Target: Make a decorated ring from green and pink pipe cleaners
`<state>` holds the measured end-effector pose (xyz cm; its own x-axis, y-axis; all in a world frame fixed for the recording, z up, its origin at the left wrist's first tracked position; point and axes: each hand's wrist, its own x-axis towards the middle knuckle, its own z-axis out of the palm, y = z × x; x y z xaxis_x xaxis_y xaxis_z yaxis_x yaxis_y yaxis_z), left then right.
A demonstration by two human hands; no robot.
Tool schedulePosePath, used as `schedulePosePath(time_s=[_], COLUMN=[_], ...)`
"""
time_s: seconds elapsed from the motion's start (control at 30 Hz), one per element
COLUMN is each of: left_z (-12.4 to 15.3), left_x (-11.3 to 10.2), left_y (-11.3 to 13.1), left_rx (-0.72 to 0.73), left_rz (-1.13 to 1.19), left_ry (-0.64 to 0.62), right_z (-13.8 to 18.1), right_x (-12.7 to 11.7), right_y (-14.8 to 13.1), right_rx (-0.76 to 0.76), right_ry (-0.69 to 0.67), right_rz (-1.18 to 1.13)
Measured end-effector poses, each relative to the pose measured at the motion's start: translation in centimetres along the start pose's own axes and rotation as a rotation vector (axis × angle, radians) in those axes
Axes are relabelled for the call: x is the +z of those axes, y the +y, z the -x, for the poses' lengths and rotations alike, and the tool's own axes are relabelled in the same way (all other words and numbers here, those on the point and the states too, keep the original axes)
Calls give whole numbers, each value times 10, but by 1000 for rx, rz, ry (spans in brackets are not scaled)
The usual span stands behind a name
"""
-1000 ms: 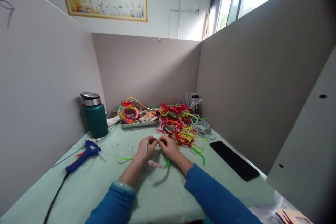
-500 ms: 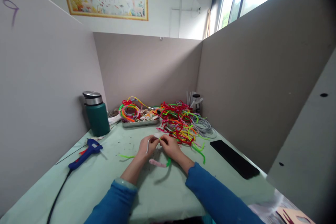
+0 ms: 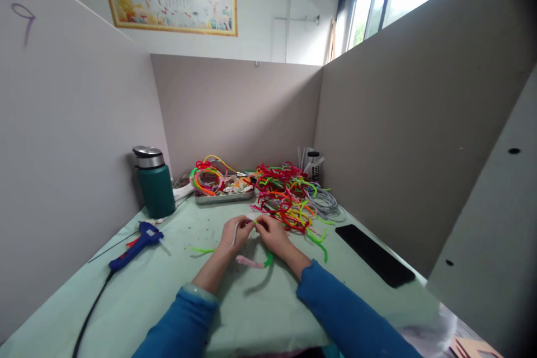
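Observation:
My left hand (image 3: 236, 233) and my right hand (image 3: 273, 234) meet fingertip to fingertip over the middle of the table. Both are closed in a pinch on a fuzzy pipe cleaner, whose small yellow-green bit (image 3: 255, 222) shows between the fingers. A thin pale grey strand (image 3: 235, 231) curves up across my left hand. Below my right hand hangs a pipe cleaner end (image 3: 250, 263), pink with a green stretch; how it joins the pinched bit is hidden. To the left of my left wrist, a bright green strand (image 3: 202, 250) pokes out.
A tangled heap of coloured pipe cleaners (image 3: 289, 196) lies behind my hands, beside a metal tray (image 3: 224, 198) of small pieces. A blue glue gun (image 3: 136, 248) and green flask (image 3: 156, 190) stand left. A black phone-like slab (image 3: 375, 255) is right. Partitions enclose the table.
The pink end of the hanging pipe cleaner has shifted very slightly left. My hands keep the same pinch, and the camera view has tilted up a touch.

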<state>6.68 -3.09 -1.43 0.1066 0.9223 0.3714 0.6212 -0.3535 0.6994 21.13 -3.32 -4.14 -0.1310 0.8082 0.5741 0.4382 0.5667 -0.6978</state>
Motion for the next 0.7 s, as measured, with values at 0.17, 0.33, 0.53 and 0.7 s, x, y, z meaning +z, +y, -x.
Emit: schedulePosePath(time_s=[0.17,0.33,0.53,0.7], left_z=[-1,2,6,7], left_x=[1,2,-1,-4], left_y=[-2,-1,0,1], left_rx=[14,36,61,46], left_rz=[14,58,149,283], left_ry=[-9,-1,13,-2], right_z=[0,2,3,3], right_x=[-1,-3,-6,-8], right_y=[2,-1,-7,-11], right_rx=[-12,-29,-72,-121], right_ry=[-7,4,9,12], right_rz=[0,5,17,37])
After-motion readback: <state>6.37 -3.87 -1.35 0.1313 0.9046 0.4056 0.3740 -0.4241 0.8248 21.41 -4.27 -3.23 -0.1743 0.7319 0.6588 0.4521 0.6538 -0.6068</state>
